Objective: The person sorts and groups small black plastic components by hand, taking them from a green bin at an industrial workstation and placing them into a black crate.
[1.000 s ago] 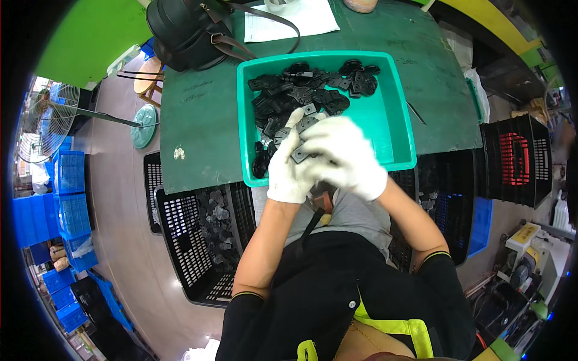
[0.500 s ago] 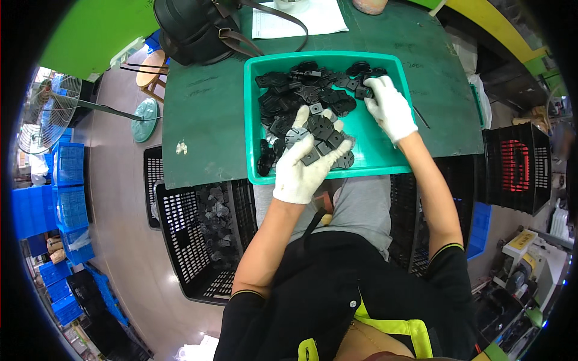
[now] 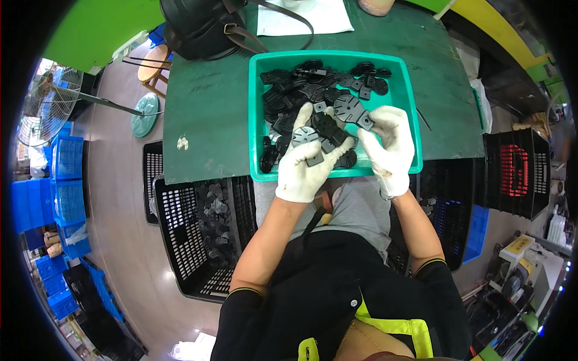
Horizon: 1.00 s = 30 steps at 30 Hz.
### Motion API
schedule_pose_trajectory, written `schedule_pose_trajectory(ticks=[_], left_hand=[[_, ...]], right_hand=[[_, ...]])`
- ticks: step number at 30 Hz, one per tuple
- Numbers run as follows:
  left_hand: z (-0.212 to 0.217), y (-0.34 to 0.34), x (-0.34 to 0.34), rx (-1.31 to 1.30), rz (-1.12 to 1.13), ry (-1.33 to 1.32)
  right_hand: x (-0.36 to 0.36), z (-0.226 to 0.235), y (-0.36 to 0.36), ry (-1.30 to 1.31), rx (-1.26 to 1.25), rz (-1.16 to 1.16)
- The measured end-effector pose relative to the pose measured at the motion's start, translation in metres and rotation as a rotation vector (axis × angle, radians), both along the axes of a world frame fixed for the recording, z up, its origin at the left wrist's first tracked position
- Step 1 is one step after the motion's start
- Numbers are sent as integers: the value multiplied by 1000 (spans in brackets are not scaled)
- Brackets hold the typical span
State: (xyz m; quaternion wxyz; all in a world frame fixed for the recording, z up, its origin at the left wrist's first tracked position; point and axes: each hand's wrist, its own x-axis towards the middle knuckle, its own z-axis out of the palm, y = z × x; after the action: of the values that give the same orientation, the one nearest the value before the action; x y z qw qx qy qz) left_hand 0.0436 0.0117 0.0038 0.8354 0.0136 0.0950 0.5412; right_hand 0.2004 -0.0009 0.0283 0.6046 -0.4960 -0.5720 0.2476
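Dark part (image 3: 351,111) — slotted round disc w/ a squarish tab — is held up over the green tray (image 3: 253,120), just right of the left hand's load. Right hand (image 3: 391,144) (white glove) has it pinched by the tab, thumb & fingers closed on that end, prob. so the slotted face shows. Left hand (image 3: 304,171), also gloved, has fingers spread under a handful of parts (image 3: 325,129) w/ thumb pressed over them; seems cupped that way to carry several at once. Tray sits at the table's (image 3: 211,120) near edge, likely for easy reach; loose pile (image 3: 295,84) lies mostly to its left & far side.

Can't count the left hand's parts — they overlap. Pile's lower layers hidden. Bag (image 3: 198,27) & paper (image 3: 304,23), far side, cut off by the top edge; contents of the left crate (image 3: 180,228) hard to make out.
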Motion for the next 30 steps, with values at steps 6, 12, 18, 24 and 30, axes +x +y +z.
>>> schedule_pose_trajectory(ticks=[6,12,18,24,30], left_hand=[[-8,-1,5,174,104,60],[0,0,1,-10,73,9],[4,-1,1,-65,42,64],[3,-2,1,-67,45,37],[2,0,1,-45,44,31]], right_hand=[[-38,5,-14,-584,113,135],[-3,9,21,-673,199,72],[62,-47,103,-1017,-234,-7],[54,-56,127,-1247,-281,4],[48,-13,74,-783,-236,-92]])
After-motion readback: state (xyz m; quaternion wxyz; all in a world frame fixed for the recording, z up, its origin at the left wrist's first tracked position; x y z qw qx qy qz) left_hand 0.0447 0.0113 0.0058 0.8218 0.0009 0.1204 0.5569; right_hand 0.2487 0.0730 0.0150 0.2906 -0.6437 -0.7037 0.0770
